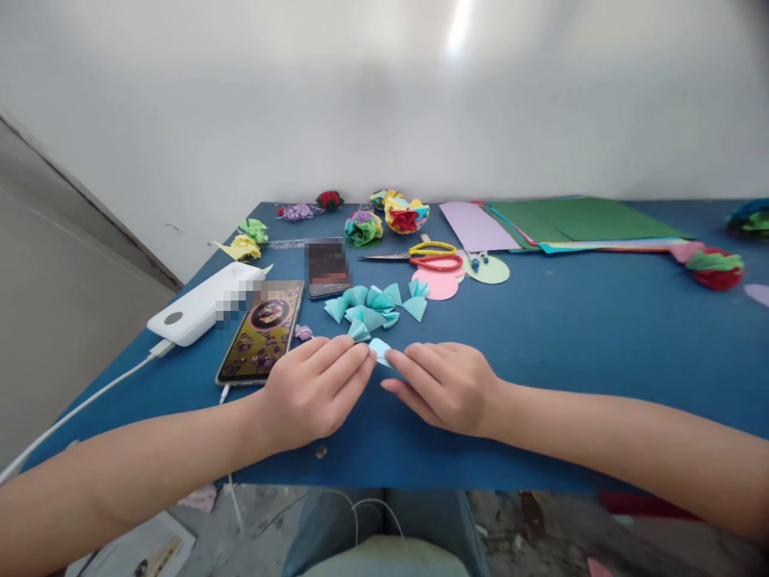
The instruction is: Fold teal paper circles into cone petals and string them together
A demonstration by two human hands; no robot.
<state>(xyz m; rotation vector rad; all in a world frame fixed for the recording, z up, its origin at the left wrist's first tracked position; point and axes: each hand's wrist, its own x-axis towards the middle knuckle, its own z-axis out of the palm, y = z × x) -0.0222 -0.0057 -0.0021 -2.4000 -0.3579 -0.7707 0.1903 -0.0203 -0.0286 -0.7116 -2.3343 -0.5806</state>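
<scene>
Between my two hands is a small light-blue paper piece point(380, 350), partly hidden by the fingertips. My left hand point(321, 385) pinches its left side, the fingers pressed together. From the right, my right hand point(448, 385) grips the other side with its fingertips, the thumb lower and slightly apart. Just beyond the hands lies a loose cluster of folded turquoise paper pieces point(369, 307). A small purple paper bit point(303, 332) rests by the left hand's knuckles.
Scissors point(429, 258) lie on pink paper circles point(437, 282) behind the cluster. A lit phone point(261, 332), a white power bank point(204, 300) and a dark phone point(328, 268) sit at left. Paper flowers point(406, 215) and coloured sheets point(589, 220) line the back of the blue table point(570, 336).
</scene>
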